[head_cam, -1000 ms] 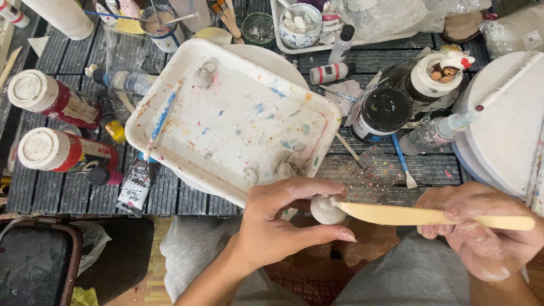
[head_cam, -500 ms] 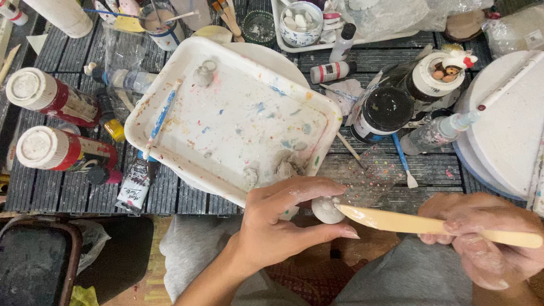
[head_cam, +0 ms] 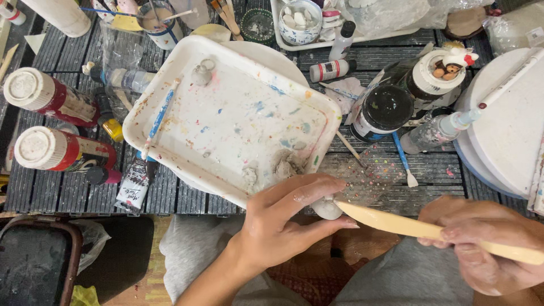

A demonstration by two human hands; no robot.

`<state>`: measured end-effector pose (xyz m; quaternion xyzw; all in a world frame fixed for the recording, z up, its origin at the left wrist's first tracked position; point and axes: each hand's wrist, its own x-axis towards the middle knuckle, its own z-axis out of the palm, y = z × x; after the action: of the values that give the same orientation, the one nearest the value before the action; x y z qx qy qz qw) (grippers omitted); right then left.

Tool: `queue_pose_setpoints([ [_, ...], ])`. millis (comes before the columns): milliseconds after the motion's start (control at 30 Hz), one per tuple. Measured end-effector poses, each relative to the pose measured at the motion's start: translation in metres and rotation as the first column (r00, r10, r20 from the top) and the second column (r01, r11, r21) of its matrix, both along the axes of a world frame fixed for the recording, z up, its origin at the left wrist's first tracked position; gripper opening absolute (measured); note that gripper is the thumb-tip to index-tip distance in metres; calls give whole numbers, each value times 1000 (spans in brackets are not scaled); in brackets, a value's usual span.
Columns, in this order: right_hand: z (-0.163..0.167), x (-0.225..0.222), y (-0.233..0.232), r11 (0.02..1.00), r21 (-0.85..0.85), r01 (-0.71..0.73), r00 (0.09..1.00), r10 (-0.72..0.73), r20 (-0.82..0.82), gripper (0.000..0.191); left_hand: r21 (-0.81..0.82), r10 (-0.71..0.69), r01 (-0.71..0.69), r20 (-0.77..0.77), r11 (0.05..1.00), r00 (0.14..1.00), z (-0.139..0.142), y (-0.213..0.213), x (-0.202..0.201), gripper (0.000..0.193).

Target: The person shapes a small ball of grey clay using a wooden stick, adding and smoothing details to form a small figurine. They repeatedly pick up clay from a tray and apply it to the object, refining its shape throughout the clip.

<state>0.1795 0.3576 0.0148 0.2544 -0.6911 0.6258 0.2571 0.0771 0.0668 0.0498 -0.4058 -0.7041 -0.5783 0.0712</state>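
Head view: the left hand [head_cam: 283, 226] curls loosely around a small white clay lump [head_cam: 327, 207], pinching it between fingers and thumb just off the desk's near edge, above the lap. The right hand [head_cam: 481, 243] is closed around the wooden tool [head_cam: 419, 228], whose pale blade tip touches the lump. Against a second ago the tool has tilted — its handle end now sits lower toward the right, and the right hand has slid down and outward, while the left hand and lump have barely shifted. By my judgement the blade is working across the lump's surface, shaping or smoothing it, with the lump kept steady.

On the desk [head_cam: 187, 195], one white tray [head_cam: 147, 107] speckled with paint lies in the middle, a blue-handled brush [head_cam: 160, 116] leaning on its left rim and clumps of clay in its near corner. At the left edge lie two red bottles [head_cam: 51, 99] with white caps, and one dark paint tube [head_cam: 133, 184] near the tray's near-left corner. One open black jar [head_cam: 388, 107] stands right of the tray, with one small blue brush [head_cam: 403, 164] beside it. At the right edge — one white round board [head_cam: 510, 130].
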Motion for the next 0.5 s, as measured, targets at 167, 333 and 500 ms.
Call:
queue_pose_setpoints([
  [167,14,-1,3,986,137,-96,995,97,2,17,22,43,-40,-137,999,990,-4,1,-2,47],
  [333,-19,18,19,996,51,-75,993,70,95,15,29,79,-74,-199,997,977,-6,0,-2,49],
  [500,-31,17,29,951,-138,-278,918,305,255,23,41,103,-96,-230,994,968,-6,2,-2,50],
])
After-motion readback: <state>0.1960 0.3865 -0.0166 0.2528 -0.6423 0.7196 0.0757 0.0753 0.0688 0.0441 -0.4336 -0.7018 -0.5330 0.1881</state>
